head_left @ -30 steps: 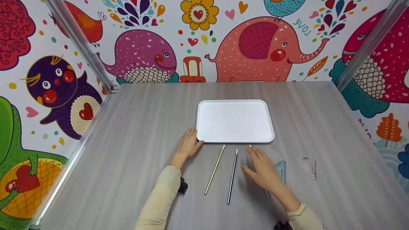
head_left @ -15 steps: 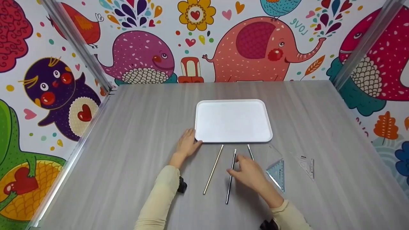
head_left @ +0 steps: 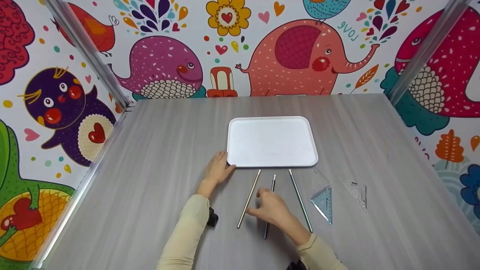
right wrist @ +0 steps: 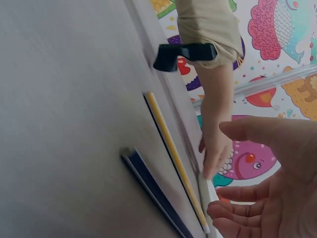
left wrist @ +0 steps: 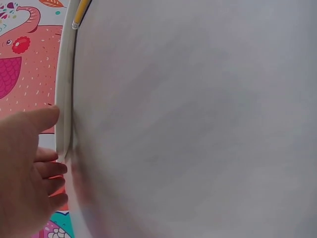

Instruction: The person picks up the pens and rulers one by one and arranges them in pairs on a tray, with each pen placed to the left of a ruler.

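Note:
My left hand (head_left: pixel 217 169) rests at the front-left corner of a white tray (head_left: pixel 272 141). Its thumb touches the rim (left wrist: pixel 65 94) in the left wrist view, and its fingers lie relaxed beside the corner. My right hand (head_left: pixel 273 207) hovers over a black pencil (head_left: pixel 266 229), hiding its middle. The thumb of that hand reaches toward a gold pencil (head_left: pixel 244 210). In the right wrist view, a gap separates its thumb and fingers, and the gold pencil (right wrist: pixel 173 153) lies beyond, apart from them. A dark green pencil (head_left: pixel 299 198) lies right of the hand.
Right of the pencils lie a blue set square (head_left: pixel 324 205), a clear set square (head_left: pixel 358 193) and a faint transparent piece (head_left: pixel 318 179) touching or near the blue one. Patterned panels (head_left: pixel 165 67) and metal posts (head_left: pixel 93 56) border the grey table (head_left: pixel 168 138).
My right hand has moved left from above the green pencil, across the black pencil, toward the gold one. The green pencil and blue set square are now uncovered. My left hand stays at the tray.

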`<action>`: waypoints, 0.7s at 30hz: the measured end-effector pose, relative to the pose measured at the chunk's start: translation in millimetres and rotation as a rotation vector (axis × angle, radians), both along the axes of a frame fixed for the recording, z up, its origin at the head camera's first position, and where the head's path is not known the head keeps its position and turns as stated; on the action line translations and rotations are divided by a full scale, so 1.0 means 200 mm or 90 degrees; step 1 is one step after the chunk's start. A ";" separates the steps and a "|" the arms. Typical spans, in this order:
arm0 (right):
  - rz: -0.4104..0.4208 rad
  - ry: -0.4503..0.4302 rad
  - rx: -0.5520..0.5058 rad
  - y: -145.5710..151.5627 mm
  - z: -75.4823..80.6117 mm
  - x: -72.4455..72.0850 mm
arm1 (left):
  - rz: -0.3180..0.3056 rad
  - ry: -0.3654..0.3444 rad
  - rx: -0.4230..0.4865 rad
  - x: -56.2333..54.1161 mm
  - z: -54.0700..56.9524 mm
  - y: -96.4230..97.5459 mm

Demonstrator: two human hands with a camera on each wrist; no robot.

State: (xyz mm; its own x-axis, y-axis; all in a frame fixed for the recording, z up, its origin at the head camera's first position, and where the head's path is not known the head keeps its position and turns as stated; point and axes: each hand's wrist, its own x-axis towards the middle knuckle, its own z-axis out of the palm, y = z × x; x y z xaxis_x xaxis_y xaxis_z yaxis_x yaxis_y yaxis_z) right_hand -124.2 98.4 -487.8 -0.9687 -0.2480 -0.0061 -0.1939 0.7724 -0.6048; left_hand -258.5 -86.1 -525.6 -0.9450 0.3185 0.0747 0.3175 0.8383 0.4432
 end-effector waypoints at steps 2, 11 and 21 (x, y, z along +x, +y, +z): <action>-0.004 0.007 0.012 -0.02 -0.01 0.01 | -0.004 0.003 0.000 0.00 0.00 0.00; -0.056 -0.010 0.054 -0.09 -0.04 0.04 | 0.000 0.002 0.012 0.01 0.00 0.00; -0.108 -0.057 0.118 -0.17 -0.06 0.02 | 0.005 0.003 0.014 0.00 -0.01 0.00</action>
State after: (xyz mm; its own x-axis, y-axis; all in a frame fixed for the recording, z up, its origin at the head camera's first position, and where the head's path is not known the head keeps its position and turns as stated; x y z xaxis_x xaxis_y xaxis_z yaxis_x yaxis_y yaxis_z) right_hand -120.0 63.9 -500.1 -0.9900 -0.0681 -0.1239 -0.0036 0.8882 -0.4594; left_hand -258.8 -86.8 -527.9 -0.9471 0.3089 0.0868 0.3131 0.8309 0.4600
